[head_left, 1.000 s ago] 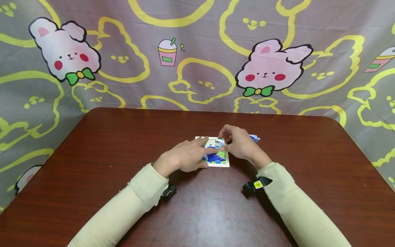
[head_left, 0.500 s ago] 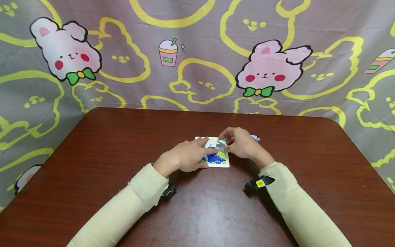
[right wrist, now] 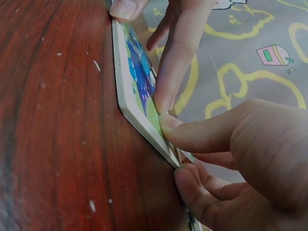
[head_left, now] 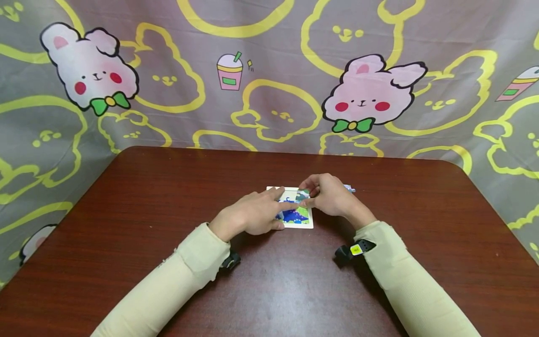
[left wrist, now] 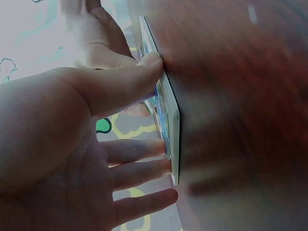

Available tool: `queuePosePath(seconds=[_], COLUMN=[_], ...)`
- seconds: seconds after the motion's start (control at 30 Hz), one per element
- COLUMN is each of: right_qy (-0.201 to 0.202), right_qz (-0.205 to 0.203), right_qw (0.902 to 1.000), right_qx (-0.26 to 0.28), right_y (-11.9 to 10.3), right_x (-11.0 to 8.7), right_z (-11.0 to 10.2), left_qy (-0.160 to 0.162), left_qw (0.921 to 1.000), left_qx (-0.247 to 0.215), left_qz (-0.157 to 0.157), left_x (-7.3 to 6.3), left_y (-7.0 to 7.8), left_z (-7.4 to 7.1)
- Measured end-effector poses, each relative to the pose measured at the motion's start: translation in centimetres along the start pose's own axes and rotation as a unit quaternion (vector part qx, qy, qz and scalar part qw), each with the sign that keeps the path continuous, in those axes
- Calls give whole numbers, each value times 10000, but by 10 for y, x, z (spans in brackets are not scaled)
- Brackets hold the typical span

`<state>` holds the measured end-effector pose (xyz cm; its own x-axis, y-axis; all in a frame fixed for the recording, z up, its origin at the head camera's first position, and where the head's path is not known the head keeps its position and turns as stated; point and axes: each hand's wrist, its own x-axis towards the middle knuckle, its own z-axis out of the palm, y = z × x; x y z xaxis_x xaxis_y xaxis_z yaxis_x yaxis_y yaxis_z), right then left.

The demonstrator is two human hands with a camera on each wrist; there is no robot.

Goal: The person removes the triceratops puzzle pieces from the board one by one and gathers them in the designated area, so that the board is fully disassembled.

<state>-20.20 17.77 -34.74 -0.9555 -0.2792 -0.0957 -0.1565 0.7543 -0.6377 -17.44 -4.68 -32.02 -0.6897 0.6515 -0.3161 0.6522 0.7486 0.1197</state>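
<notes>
A jigsaw puzzle board (head_left: 300, 226) with a pale frame and a blue dinosaur picture lies flat on the table. My left hand (head_left: 257, 213) spreads over its left side, with thumb and fingers resting on the board. One straight left finger reaches across the picture, beside my right thumb in the right wrist view. My right hand (head_left: 332, 196) pinches a grey-green puzzle piece (head_left: 302, 193) at the board's far right corner. Part of that piece is hidden by the fingers. Left of it, a pale stretch of the tray shows no picture.
Another blue puzzle piece (head_left: 349, 188) lies behind the right hand, mostly hidden; whether it is a single one I cannot tell. The brown table (head_left: 269, 290) reaches back to a patterned cloth (head_left: 278, 61). Each wrist wears a black camera (head_left: 344, 254).
The puzzle piece in my right fingers has turned and settled lower into the board's far right corner. My right wrist shifted slightly right. The left hand stays put.
</notes>
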Motion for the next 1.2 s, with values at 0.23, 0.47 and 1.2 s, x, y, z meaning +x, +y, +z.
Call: queuePosePath(seconds=[0.23,0.47,1.2], right_qy=[-48,-122,19], right_qz=[-17,-5,-216], right_qw=[10000,9999,9997], right_qx=[-51,-74,-147], right_y=[0,-2,1], right_x=[0,-2,-4], right_z=[0,-3,-6], left_qy=[33,-15,-37], left_qw=[10000,10000,10000], left_qx=[-26,11,-80], left_qz=[6,25,-3], left_x=[-1,0,-2], left_y=[-1,-1,0], left_z=[0,0,2])
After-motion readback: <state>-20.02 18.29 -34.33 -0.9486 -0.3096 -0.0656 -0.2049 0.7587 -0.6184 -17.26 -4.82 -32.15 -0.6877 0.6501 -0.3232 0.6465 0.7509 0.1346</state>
